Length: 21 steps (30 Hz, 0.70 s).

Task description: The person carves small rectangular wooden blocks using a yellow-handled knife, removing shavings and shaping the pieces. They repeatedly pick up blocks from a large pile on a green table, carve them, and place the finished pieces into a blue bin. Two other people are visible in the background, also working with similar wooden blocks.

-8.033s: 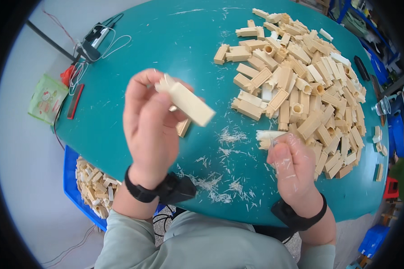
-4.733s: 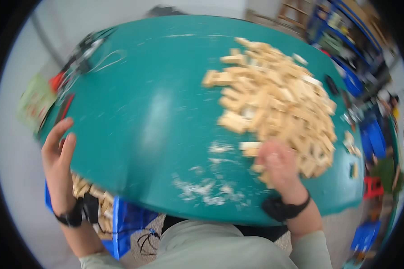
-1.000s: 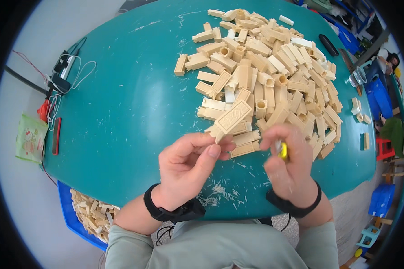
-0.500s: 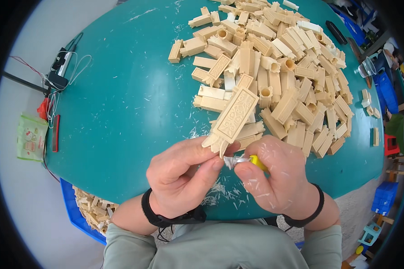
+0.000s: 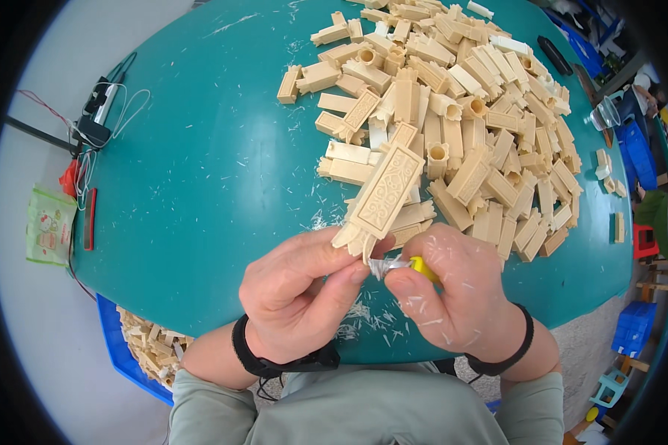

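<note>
My left hand (image 5: pixel 297 285) grips the lower end of a cream plastic box-shaped piece (image 5: pixel 387 189) with a scroll relief on its face. The piece is tilted, its toothed end between my fingers and its narrow end pointing up toward the pile. In my right hand (image 5: pixel 453 289), closed around its yellow handle, is a small knife (image 5: pixel 424 268). Its metal tip touches or nearly touches the toothed end, with pale shavings bunched around it; the blade's exact shape is hidden. Shavings also cling to my right hand.
A large heap of similar cream pieces (image 5: pixel 490 133) covers the right of the green table (image 5: pixel 223 170). Loose shavings (image 5: pixel 360 319) lie below my hands. A blue bin (image 5: pixel 119 345) of pieces stands lower left; a power strip (image 5: pixel 100 107) and cables lie left, a clear cup (image 5: pixel 605 113) right.
The whole view has shifted very slightly. Both hands keep the same grip on the piece and the knife, in nearly the same place.
</note>
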### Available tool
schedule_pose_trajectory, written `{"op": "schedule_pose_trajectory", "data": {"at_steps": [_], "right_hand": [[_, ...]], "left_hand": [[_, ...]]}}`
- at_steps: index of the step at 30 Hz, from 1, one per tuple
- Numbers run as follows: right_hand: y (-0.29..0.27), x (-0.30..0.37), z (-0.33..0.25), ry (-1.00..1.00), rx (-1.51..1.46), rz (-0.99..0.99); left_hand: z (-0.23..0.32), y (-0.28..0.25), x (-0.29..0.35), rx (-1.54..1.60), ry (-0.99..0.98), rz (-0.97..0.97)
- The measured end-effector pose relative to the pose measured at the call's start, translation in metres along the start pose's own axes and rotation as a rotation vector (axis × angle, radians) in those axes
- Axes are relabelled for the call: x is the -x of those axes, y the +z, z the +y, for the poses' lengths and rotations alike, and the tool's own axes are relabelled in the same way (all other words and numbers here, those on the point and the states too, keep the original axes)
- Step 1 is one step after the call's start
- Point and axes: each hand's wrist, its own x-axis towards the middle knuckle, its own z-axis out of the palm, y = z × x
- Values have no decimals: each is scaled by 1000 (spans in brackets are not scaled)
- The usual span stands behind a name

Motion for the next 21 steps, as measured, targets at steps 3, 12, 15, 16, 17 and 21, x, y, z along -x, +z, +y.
{"op": "schedule_pose_trajectory", "data": {"at_steps": [3, 12, 15, 16, 17, 21], "right_hand": [[1, 0, 1, -1, 2, -1], [2, 0, 4, -38, 55, 14], [1, 0, 4, -31, 98, 26], [-1, -1, 4, -21, 115, 27], [-2, -1, 4, -12, 132, 28], [-2, 0, 6, -10, 45, 24]], "left_hand": [[0, 0, 0, -4, 7, -2], [3, -2, -1, -98, 19, -18], [1, -1, 0, -114, 33, 7], [0, -1, 1, -123, 46, -1], [-1, -2, 1, -132, 59, -9], [1, -5, 4, -105, -16, -46]]}}
